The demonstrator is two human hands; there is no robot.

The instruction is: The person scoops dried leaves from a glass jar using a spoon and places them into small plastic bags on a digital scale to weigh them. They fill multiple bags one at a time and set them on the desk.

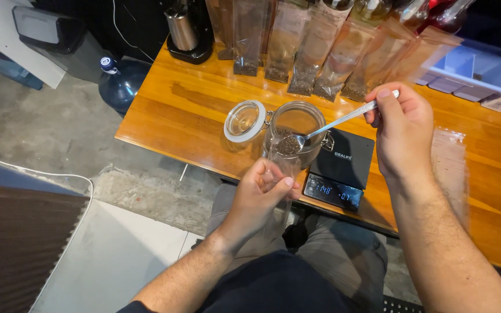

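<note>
Fingers of the right hand are pinching a long spoon loaded with dark tea; the left hand's fingers are pinching open a clear pouch. On the wooden table, filled pouches are standing far, the open jar and scale near; empty pouches are waiting right.

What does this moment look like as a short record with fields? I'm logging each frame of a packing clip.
left hand: left hand holds a clear pouch open, off the table edge
right hand: right hand grips a metal spoon by its handle
spoon load: dark loose grains over the pouch mouth
jar: glass jar, hinged lid open
scale: black scale, display lit
behind: row of filled pouches on the wooden table
</note>
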